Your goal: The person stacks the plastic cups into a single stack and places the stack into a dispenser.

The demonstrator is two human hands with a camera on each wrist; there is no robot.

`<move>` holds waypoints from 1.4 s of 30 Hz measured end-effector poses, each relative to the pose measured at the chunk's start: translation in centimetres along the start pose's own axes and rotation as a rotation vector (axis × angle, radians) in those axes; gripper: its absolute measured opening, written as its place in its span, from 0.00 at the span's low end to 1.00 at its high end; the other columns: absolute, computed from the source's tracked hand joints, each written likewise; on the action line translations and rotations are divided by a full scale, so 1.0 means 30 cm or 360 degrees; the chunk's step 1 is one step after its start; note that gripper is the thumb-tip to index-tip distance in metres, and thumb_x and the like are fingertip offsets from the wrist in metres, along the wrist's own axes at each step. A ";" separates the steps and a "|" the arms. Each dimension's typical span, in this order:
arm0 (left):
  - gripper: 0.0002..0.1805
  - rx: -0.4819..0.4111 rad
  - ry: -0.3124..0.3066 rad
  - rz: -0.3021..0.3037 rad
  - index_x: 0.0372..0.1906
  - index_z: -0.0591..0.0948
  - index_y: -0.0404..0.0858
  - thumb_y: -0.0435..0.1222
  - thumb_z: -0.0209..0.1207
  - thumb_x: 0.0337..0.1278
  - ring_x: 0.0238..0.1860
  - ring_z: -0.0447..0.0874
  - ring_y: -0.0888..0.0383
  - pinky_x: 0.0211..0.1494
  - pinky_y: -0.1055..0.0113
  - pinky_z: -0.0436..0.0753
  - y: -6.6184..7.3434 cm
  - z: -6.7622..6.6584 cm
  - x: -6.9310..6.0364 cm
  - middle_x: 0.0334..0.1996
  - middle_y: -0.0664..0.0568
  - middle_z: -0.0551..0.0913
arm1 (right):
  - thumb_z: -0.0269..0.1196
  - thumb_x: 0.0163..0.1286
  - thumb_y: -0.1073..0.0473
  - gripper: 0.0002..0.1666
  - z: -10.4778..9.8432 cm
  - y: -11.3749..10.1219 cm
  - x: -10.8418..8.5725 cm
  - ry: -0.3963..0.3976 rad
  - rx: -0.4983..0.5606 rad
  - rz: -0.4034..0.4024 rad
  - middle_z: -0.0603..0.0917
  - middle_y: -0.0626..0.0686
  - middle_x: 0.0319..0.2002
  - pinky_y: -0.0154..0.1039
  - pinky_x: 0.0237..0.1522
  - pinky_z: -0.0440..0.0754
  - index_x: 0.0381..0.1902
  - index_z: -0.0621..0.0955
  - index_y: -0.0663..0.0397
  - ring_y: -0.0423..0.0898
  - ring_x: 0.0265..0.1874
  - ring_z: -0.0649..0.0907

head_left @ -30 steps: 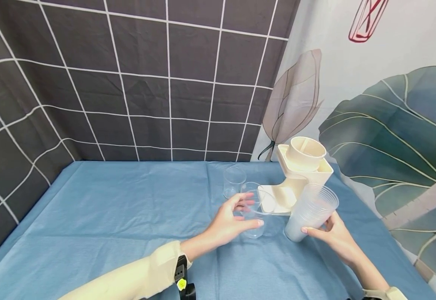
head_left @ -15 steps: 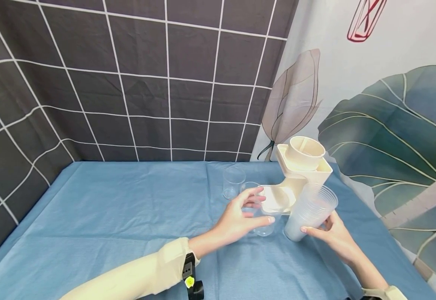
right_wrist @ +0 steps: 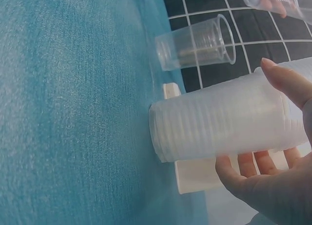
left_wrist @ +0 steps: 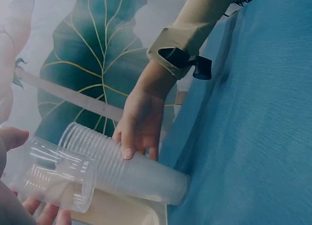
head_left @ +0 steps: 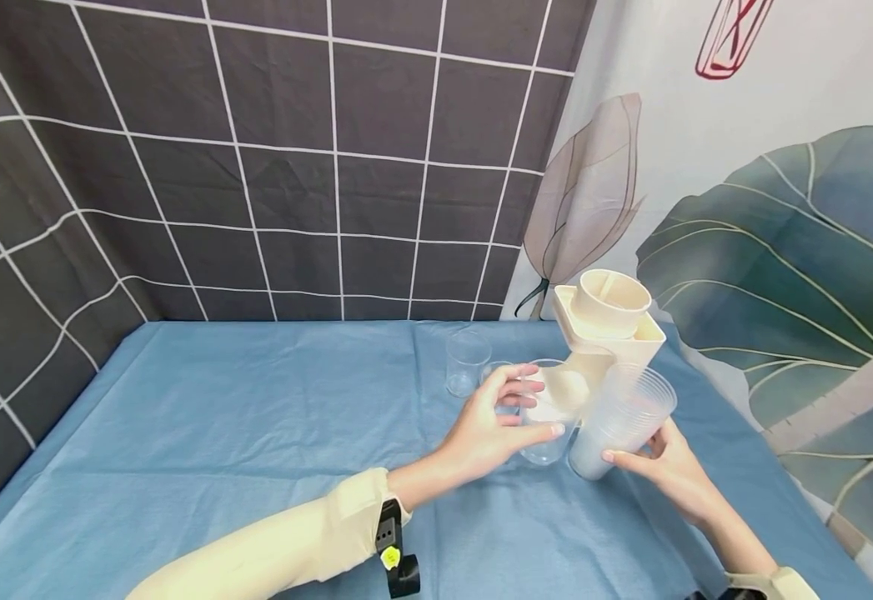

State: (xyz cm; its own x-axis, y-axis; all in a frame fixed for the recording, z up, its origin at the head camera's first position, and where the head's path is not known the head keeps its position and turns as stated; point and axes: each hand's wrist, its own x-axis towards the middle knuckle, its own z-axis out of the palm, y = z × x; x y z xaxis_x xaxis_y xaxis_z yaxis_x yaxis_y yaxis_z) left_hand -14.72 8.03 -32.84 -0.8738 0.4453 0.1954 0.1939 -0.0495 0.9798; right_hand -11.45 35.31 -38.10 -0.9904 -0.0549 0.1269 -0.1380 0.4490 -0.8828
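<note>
My left hand [head_left: 484, 425] holds a single clear plastic cup [head_left: 544, 446], thumb on the near side and fingers on the far side. In the right wrist view that cup [right_wrist: 300, 3] is off the cloth. My right hand [head_left: 669, 475] grips a tall stack of nested plastic cups [head_left: 624, 421] from the right. The stack leans to the right, its base at the tablecloth. Seen from the left wrist, the cup [left_wrist: 58, 174] is right beside the stack's rims [left_wrist: 90, 147]; whether they touch, I cannot tell.
A cream cup dispenser [head_left: 604, 321] with a round tube on top and a low base stands behind the stack. One clear cup [head_left: 469, 367] stands upright left of it; another cup [head_left: 490, 371] is partly hidden by my left hand. Blue cloth [head_left: 271, 400] covers the table.
My left hand has moved to the right with the single cup, closer to the stack. The right hand and the stack have stayed about where they were.
</note>
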 end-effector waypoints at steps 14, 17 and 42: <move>0.34 -0.0025 0.0115 0.0128 0.64 0.72 0.47 0.33 0.69 0.47 0.51 0.79 0.59 0.57 0.64 0.80 0.054 0.020 0.041 0.54 0.51 0.80 | 0.67 0.59 0.67 0.43 0.003 -0.001 0.003 0.0001 -0.0014 0.0005 0.70 0.34 0.55 0.21 0.45 0.76 0.66 0.59 0.44 0.22 0.53 0.70; 0.34 -0.0035 0.0145 0.0146 0.63 0.73 0.48 0.34 0.70 0.47 0.50 0.79 0.61 0.56 0.66 0.80 0.063 0.023 0.053 0.53 0.52 0.80 | 0.67 0.59 0.67 0.42 0.003 -0.001 0.003 -0.0004 -0.0011 0.0005 0.70 0.34 0.55 0.22 0.45 0.77 0.66 0.59 0.45 0.23 0.53 0.71; 0.36 0.0110 0.0150 0.0340 0.66 0.71 0.48 0.37 0.70 0.48 0.52 0.79 0.66 0.53 0.76 0.79 0.131 0.086 0.150 0.57 0.51 0.80 | 0.66 0.60 0.68 0.41 0.002 0.001 0.002 -0.0003 0.0015 -0.0027 0.71 0.35 0.54 0.22 0.45 0.77 0.66 0.59 0.44 0.24 0.52 0.73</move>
State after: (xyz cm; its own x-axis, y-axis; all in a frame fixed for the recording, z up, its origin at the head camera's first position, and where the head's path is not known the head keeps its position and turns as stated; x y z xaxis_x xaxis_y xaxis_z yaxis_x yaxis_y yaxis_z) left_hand -16.72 12.15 -28.21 -0.8467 0.3458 0.4043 0.4061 -0.0706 0.9111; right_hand -11.52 35.27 -38.15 -0.9879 -0.0644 0.1411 -0.1550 0.4395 -0.8848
